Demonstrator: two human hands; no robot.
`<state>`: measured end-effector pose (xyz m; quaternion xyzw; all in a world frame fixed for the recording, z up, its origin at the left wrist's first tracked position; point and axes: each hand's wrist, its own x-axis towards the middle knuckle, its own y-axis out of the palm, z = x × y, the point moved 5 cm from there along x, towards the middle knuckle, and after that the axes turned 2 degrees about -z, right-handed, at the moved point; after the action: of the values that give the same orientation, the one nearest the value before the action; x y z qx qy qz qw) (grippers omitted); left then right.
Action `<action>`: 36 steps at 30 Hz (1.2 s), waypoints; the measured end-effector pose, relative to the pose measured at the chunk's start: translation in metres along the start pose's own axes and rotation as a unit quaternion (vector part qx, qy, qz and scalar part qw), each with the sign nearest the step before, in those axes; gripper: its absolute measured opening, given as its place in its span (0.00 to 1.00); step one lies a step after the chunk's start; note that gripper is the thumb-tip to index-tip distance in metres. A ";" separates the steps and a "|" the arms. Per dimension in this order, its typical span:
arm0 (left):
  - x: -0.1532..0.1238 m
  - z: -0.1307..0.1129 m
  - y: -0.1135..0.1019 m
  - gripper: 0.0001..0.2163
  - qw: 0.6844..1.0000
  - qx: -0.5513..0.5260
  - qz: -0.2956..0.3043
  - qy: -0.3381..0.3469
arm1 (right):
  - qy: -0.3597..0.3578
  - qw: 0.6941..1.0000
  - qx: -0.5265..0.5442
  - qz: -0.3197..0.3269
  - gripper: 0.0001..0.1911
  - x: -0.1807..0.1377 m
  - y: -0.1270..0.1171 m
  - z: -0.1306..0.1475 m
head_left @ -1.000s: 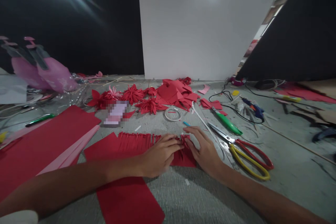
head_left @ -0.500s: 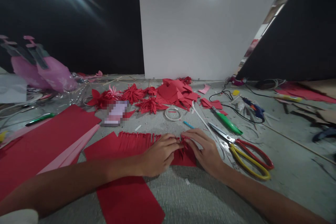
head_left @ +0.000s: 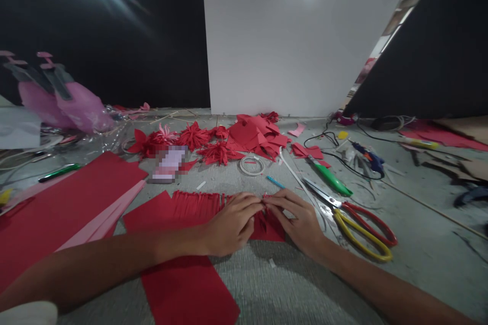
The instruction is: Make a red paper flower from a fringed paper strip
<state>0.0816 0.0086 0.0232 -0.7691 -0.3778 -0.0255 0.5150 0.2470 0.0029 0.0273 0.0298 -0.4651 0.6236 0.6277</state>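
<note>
A long strip of red paper (head_left: 196,208), cut into a fringe along its far edge, lies across the middle of the work surface. My left hand (head_left: 234,223) is closed on the fringe toward the strip's right end. Its fingertips meet those of my right hand (head_left: 295,216), which pinches the fringe from the other side. The bit between the fingertips is mostly hidden. Beneath the strip's left end, a plain red sheet (head_left: 190,289) reaches toward me. Scissors (head_left: 339,208) with one red and one yellow handle lie open-bladed just right of my right hand.
Red paper flowers (head_left: 193,135) and cut red pieces (head_left: 253,132) lie beyond the strip, near a white tape roll (head_left: 251,165). A green-handled cutter (head_left: 331,177), a blue glue gun (head_left: 368,157) with a black cord and a thin stick (head_left: 430,205) are on the right. Large red sheets (head_left: 76,203) cover the left.
My fingertips have shifted slightly and drawn closer together on the fringe. The strip and the tools around it stay in place.
</note>
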 end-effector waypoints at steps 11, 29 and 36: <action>-0.002 0.003 -0.003 0.18 0.999 -0.008 -0.045 -0.006 | -0.014 1.000 0.009 0.013 0.12 -0.002 0.004 -0.005; -0.001 0.004 0.001 0.18 1.000 -0.003 -0.024 -0.009 | 0.004 0.999 -0.025 0.023 0.09 -0.003 0.007 -0.006; -0.001 0.004 0.001 0.18 0.999 -0.016 -0.027 -0.003 | 0.001 0.999 -0.032 0.028 0.10 -0.003 0.007 -0.006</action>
<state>0.0801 0.0113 0.0199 -0.7670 -0.3994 -0.0434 0.5004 0.2454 0.0059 0.0181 -0.0040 -0.4849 0.6261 0.6106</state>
